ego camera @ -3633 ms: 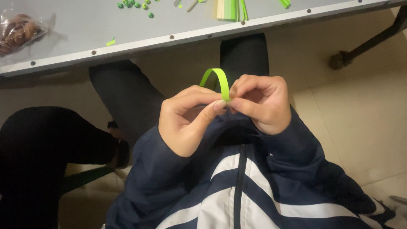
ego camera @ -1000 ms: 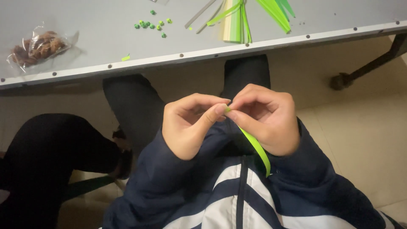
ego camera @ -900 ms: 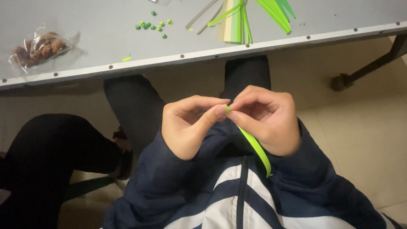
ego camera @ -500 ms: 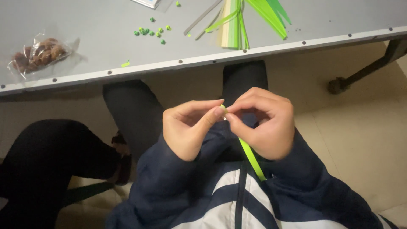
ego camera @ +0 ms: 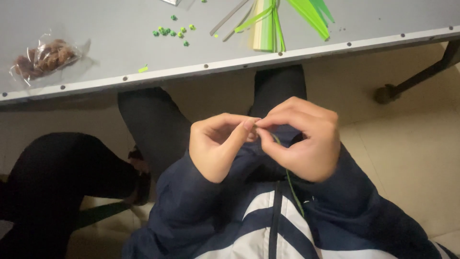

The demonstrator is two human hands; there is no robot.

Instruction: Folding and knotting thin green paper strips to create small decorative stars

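Now both hands, left hand [ego camera: 215, 148] and right hand [ego camera: 302, 139], pinch the strip [ego camera: 293, 184] shut between fingertips; squeezing crooked could crease it.

The green paper strip's [ego camera: 293, 184] upper end vanishes between pinching fingertips [ego camera: 249, 125]; the table's [ego camera: 96, 29] far side is cropped.

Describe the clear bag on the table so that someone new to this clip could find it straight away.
Start at the grey table across the top and follow it to its far left end. There lies a crinkled clear plastic bag of brown pieces, alone. Unlike the tiny green paper bits and green paper strips further right, it is brown and bulky.
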